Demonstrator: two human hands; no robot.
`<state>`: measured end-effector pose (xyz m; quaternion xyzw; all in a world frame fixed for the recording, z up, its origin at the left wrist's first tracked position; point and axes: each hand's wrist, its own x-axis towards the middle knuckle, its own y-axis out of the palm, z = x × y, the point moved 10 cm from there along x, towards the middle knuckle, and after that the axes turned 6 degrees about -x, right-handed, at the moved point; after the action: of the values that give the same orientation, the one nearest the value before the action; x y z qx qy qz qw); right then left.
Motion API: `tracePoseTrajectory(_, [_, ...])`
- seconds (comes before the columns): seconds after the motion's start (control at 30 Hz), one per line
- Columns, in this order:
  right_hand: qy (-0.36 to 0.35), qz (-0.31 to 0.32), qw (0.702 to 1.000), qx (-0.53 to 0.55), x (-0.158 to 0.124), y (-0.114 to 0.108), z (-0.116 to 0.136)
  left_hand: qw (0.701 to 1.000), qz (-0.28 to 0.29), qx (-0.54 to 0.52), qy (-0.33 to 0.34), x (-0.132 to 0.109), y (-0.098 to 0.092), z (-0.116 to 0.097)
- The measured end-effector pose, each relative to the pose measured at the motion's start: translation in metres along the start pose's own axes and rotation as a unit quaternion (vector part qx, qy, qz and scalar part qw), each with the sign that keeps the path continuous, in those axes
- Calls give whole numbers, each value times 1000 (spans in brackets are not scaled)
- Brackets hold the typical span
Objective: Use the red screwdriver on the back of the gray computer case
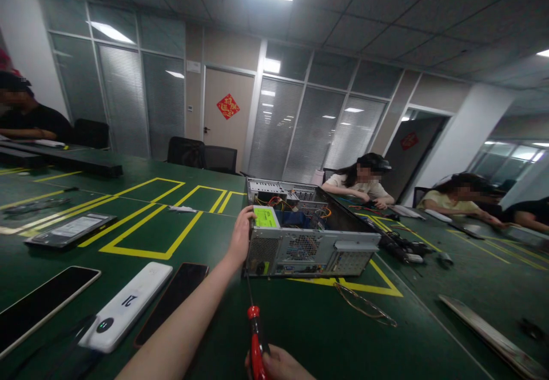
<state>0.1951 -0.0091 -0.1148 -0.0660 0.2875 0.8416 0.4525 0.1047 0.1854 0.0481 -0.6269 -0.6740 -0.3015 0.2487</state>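
Note:
An open desktop computer case (326,245) lies on the green table with its rear panel facing me. Wires, a blue part and a power supply with a bright green label (266,217) show inside it. My left hand (241,236) grips the left rear corner of the case beside that power supply. Low in the view, my right hand (281,363) is closed around the handle of a red and black screwdriver (256,340). Its thin shaft points up toward the lower left corner of the rear panel. Whether the tip touches the panel I cannot tell.
Left of my forearm lie a hard drive (71,230), a white power bank (128,305) and two phones, one a dark phone (175,297). Glasses (364,304) rest before the case. Dark cables (403,245) lie to its right. Other people sit around the table.

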Motion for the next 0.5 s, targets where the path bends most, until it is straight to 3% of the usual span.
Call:
tracePoseTrajectory(0.33, [-3, -13, 1000, 18, 1, -3, -6, 1000, 3, 5, 1, 0, 0, 2])
tracePoseTrajectory(0.5, [21, 3, 999, 35, -8, 14, 5, 1000, 3, 6, 0, 0, -1, 3])
